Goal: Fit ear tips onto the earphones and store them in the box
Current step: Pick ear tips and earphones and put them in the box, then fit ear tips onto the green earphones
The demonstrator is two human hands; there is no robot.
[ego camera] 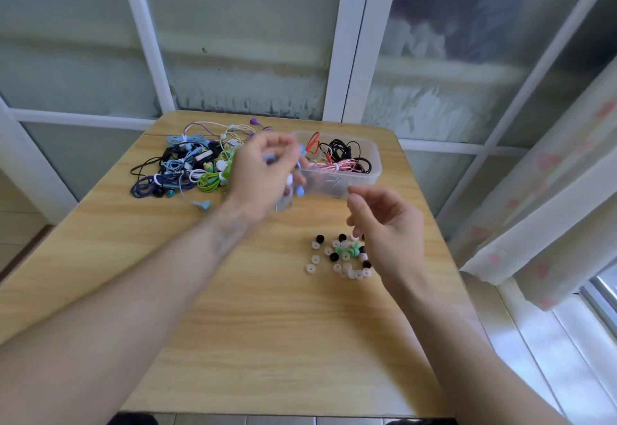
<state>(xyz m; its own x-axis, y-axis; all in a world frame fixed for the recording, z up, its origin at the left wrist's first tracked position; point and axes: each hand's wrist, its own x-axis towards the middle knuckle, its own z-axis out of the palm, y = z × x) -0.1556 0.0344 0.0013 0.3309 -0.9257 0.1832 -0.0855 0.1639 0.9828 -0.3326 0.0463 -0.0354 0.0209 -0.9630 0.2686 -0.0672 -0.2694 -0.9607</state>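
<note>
In the head view, a light wooden counter (233, 324) with rounded far corners is seen from above, set against white-framed frosted glass panels (240, 40). Towards the far left corner a tangled heap of wired earphones (197, 164) in blue, purple, black, white and green is piled. Near the far right corner a clear rectangular plastic box (367, 170) is placed, and coiled black earphones together with a red-and-white striped pair are held inside it. Between the heap and the box the left hand (263, 170) is raised above the counter; its fingers are curled, and a light blue wired earphone (300, 187) is gripped in them, with its cable and one earbud hanging below the hand just in front of the box's near left corner. The hand is blurred, so the exact hold cannot be made out. A small light blue piece (202, 204) is left lying on the counter just in front of the heap. Nearer the right edge a scatter of small silicone ear tips (337, 257) in translucent white, black and green is spread on the wood, in front of the box and apart from it. The right hand (387, 224) is held over the right part of that scatter, its fingers loosely bent and its thumb extended; whether a tip is pinched in it cannot be told. A pale patterned curtain (551, 190) is hung at the right.
</note>
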